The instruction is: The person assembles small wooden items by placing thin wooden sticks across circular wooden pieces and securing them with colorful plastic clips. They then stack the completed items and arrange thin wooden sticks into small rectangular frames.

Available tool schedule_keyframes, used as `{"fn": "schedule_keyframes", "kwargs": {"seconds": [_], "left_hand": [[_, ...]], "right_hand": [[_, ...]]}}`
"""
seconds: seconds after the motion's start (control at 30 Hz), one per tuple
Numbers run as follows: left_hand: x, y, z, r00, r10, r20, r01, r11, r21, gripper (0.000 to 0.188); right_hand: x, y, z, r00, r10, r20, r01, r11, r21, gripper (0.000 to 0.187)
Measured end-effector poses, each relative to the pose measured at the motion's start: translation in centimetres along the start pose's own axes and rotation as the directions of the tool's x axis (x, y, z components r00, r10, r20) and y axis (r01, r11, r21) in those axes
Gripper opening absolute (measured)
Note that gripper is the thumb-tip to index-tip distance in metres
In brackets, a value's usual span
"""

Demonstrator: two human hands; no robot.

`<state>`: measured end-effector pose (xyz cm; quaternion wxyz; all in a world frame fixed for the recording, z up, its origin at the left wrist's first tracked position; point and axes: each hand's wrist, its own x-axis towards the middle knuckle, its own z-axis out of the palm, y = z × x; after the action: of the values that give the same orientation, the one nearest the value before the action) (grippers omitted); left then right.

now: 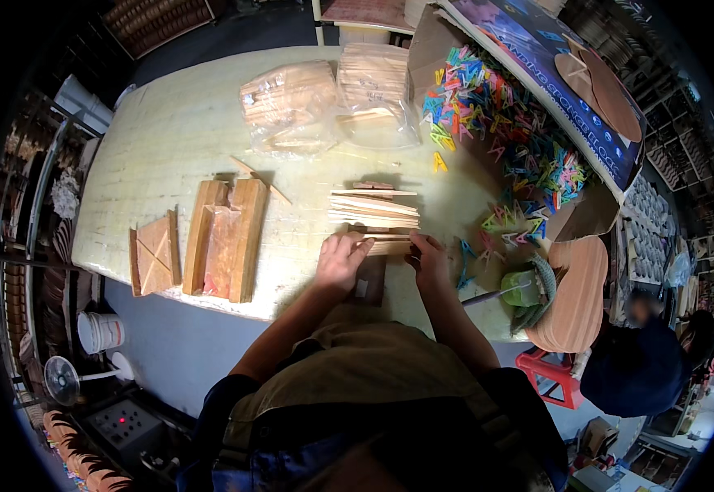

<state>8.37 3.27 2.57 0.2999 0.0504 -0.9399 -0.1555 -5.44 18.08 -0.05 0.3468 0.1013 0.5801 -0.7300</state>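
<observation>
A small stack of thin pale wooden strips point(373, 210) lies crosswise at the middle of the table, in front of me. Nearest my body, a few more wooden strips point(390, 245) run between my two hands. My left hand point(343, 261) is closed on their left end, its thumb and fingertips together. At the right end my right hand point(428, 261) pinches the same strips. Under them sits a dark brown wooden piece point(368, 289), partly hidden by my hands and the strips.
Left of my hands stand a grooved wooden block point(246, 238) and a shallow wooden tray point(154, 254). Bagged wooden strips point(290, 94) lie at the back. On the right are a cardboard box point(537, 61) of colourful clips point(476, 90), a green tape roll point(521, 289) and curved wooden boards point(572, 295).
</observation>
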Motion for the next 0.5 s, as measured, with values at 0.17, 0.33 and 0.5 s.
{"fn": "schedule_keyframes", "kwargs": {"seconds": [0.17, 0.33, 0.5], "left_hand": [[-0.1, -1.2, 0.2, 0.997, 0.079, -0.006, -0.079, 0.995, -0.058, 0.037], [-1.3, -0.9, 0.4, 0.997, 0.037, 0.074, -0.028, 0.993, -0.119, 0.035], [-1.3, -0.8, 0.2, 0.994, 0.018, 0.104, -0.004, 0.991, -0.132, 0.037]], "right_hand": [[-0.2, -0.3, 0.2, 0.999, 0.019, 0.039, -0.017, 0.998, -0.068, 0.015], [0.4, -0.6, 0.7, 0.991, 0.011, 0.132, -0.022, 0.996, 0.081, 0.016], [1.8, 0.5, 0.3, 0.992, -0.034, 0.123, 0.019, 0.992, 0.124, 0.017]]}}
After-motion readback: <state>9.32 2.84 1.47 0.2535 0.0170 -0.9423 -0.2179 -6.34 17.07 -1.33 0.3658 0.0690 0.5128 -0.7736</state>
